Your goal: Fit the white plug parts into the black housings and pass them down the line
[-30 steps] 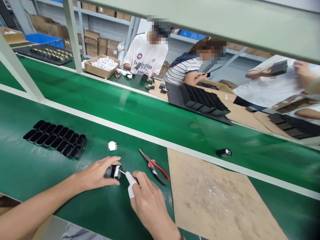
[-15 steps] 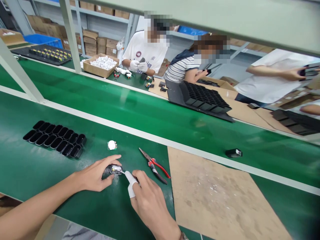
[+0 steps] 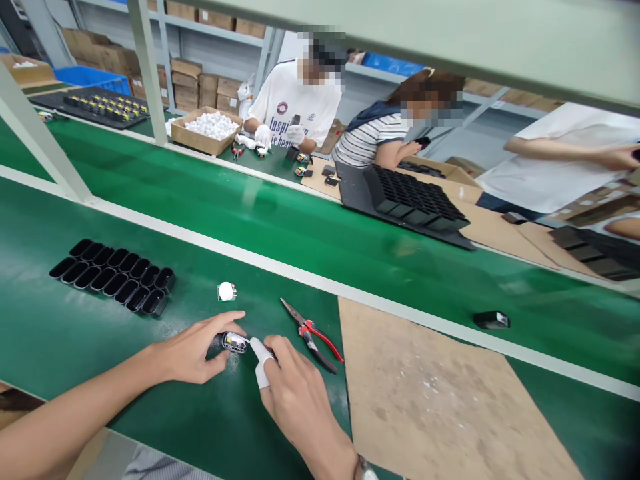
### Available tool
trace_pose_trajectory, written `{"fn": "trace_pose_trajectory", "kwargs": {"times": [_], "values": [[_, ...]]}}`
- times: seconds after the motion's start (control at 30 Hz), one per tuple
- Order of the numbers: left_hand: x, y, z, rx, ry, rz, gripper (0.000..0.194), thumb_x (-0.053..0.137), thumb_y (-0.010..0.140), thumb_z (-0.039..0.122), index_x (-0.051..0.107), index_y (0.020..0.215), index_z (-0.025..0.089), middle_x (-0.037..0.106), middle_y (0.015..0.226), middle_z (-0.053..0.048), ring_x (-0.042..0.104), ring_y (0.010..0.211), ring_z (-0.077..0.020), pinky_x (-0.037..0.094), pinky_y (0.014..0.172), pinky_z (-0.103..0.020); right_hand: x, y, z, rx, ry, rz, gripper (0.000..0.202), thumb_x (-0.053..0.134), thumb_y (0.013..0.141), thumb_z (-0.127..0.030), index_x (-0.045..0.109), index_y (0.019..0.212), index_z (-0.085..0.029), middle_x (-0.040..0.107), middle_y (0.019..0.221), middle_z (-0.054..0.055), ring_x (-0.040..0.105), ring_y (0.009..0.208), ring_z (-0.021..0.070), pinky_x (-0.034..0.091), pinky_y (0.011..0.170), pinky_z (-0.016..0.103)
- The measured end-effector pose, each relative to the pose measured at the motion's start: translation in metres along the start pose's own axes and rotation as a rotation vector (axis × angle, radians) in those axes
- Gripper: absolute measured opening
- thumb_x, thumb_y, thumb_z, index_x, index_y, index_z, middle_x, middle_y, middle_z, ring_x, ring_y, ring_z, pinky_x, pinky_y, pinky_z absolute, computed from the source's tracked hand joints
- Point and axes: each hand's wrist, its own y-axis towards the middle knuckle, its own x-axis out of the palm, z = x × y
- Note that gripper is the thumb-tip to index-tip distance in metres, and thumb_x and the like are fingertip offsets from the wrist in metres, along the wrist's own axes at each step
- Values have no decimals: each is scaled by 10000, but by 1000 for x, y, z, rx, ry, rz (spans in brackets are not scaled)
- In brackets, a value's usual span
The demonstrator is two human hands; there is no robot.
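Observation:
My left hand [image 3: 197, 350] holds a small black oval housing [image 3: 235, 343] upright on the green bench, fingers and thumb around its sides. White and yellow parts show inside the housing. Above its right edge is the tip of a thin pale tool [image 3: 247, 341], pinched in my right hand [image 3: 295, 390]; its exact kind is too small to make out. The right index finger wears a white finger cot [image 3: 261, 362]. Red-and-black long-nose pliers [image 3: 311, 333] lie open beyond my right hand. Behind my left hand rests a small circuit board with a white round top [image 3: 227, 291].
Two rows of black oval housings [image 3: 113, 273] stand at left. A stained cardboard sheet [image 3: 450, 400] covers the bench at right. One black case [image 3: 492, 320] lies on the green conveyor belt [image 3: 280, 213]. Beyond it, co-workers handle parts near a black tray [image 3: 415, 200].
The tool tip has drawn back from inside the housing toward its right edge. The black case on the belt has moved right. My left hand keeps its hold.

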Motion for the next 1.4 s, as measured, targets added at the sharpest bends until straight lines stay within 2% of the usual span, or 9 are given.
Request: {"fn": "trace_pose_trajectory", "kwargs": {"times": [0.23, 0.37, 0.53, 0.6, 0.77, 0.97, 1.1, 1.2, 1.4], "values": [[1, 0, -1, -24, -11, -19, 782, 563, 952, 146, 206, 1615, 357, 666, 1433, -25, 635, 1330, -237, 501, 1146, -420, 1, 8, -4, -27, 2, -4, 289, 417, 833, 28, 586, 813, -207, 587, 966, 104, 543, 771, 223, 457, 578, 338], [1, 0, -1, -22, -19, -24, 789, 565, 952, 144, 199, 1620, 352, 665, 1432, -27, 630, 1330, -235, 492, 1148, -414, -5, 8, -4, -29, -12, -17, 271, 437, 826, 22, 590, 806, -201, 591, 963, 102, 545, 768, 223, 456, 580, 336], [1, -1, -1, -38, -26, -24, 775, 569, 956, 153, 217, 1622, 339, 668, 1428, -33, 635, 1322, -239, 493, 1137, -403, -13, 7, -4, -9, -13, -39, 284, 451, 737, 42, 578, 782, -208, 597, 937, 92, 552, 748, 214, 438, 568, 325], [1, -1, -1, -37, -27, -21, 772, 565, 955, 150, 222, 1621, 336, 671, 1423, -34, 636, 1318, -241, 493, 1134, -405, -14, 5, -3, 1, -6, -39, 284, 444, 758, 39, 579, 788, -209, 603, 934, 89, 559, 736, 210, 433, 561, 326], [1, -1, -2, -33, -14, -26, 760, 565, 967, 163, 218, 1618, 345, 656, 1428, -37, 621, 1323, -250, 493, 1124, -413, -4, -15, 11, 121, 19, 10, 258, 435, 937, -46, 639, 1031, -174, 633, 1014, 95, 601, 749, 201, 459, 571, 323], [2, -1, -3, -1, 13, 7, 709, 553, 968, 158, 273, 1598, 323, 650, 1356, -60, 638, 1248, -247, 507, 1091, -405, 19, -41, 32, 149, 4, -34, 393, 438, 889, -17, 638, 1199, -152, 644, 1016, 114, 642, 900, 279, 580, 745, 410], [3, -1, -5, 6, 12, 17, 726, 568, 961, 153, 271, 1600, 327, 652, 1338, -55, 641, 1241, -241, 502, 1104, -403, 12, -28, 24, 141, 187, -5, 368, 518, 998, -107, 583, 1357, -154, 632, 1188, 150, 620, 1062, 299, 592, 881, 461], [4, 0, -6, 0, 7, 25, 736, 586, 951, 148, 281, 1594, 338, 653, 1338, -44, 647, 1238, -234, 504, 1110, -398, 7, -9, 13, 54, 392, -40, 370, 581, 1026, -171, 565, 1396, -174, 610, 1271, 150, 587, 1160, 296, 583, 959, 461], [5, 0, -6, -34, 0, 9, 695, 586, 979, 175, 298, 1588, 347, 655, 1350, -46, 647, 1240, -237, 514, 1106, -409, 23, 11, 13, -30, 563, -102, 410, 565, 1045, -179, 551, 1452, -227, 629, 1213, 124, 595, 1096, 276, 597, 934, 490]]}}
